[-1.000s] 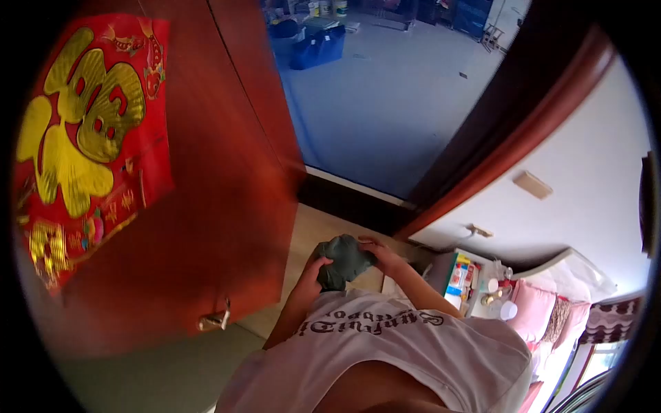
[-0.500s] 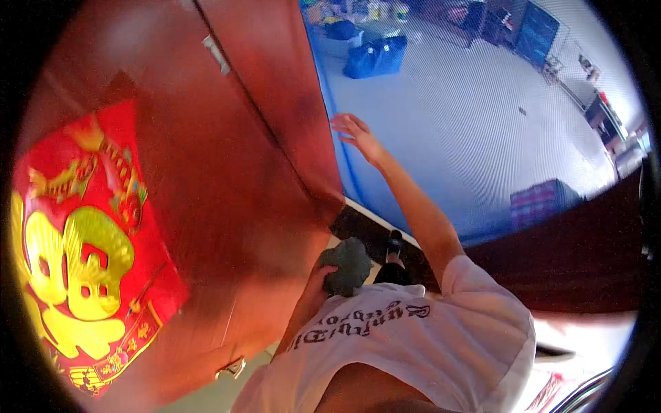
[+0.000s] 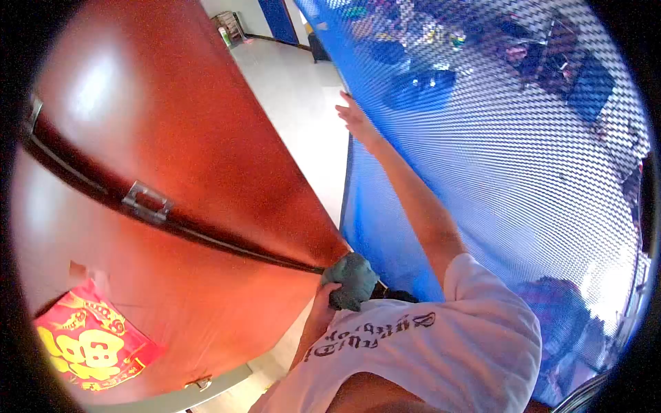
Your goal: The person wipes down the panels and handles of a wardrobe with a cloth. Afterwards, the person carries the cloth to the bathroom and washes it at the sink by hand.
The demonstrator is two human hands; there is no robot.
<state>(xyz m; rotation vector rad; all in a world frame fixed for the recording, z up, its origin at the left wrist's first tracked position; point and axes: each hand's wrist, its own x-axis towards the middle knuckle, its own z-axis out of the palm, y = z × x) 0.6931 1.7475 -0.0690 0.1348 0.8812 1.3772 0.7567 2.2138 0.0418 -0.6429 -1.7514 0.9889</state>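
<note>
My left hand [image 3: 325, 300] is wrapped round a crumpled grey-green cloth [image 3: 351, 279], held low in front of my body beside the edge of the red-brown door [image 3: 227, 151]. My right arm reaches forward and up. At its end my right hand [image 3: 359, 124] has its fingers spread at the edge of a blue mesh curtain [image 3: 399, 193]; whether the fingertips press on the mesh is hard to make out. Between that curtain edge and the door shows a gap with pale floor [image 3: 299, 96] beyond.
A second door panel [image 3: 227, 303] stands at the left, with a red and gold paper decoration [image 3: 96, 344] and a metal latch plate [image 3: 148, 202] near its edge. Through the mesh, blurred bags and furniture appear. A small rack [image 3: 227, 27] stands far back beyond the gap.
The curtain edge has come away from the door, opening a gap to the floor behind. My view has shifted so more of the doors shows. The cloth stays in my left hand.
</note>
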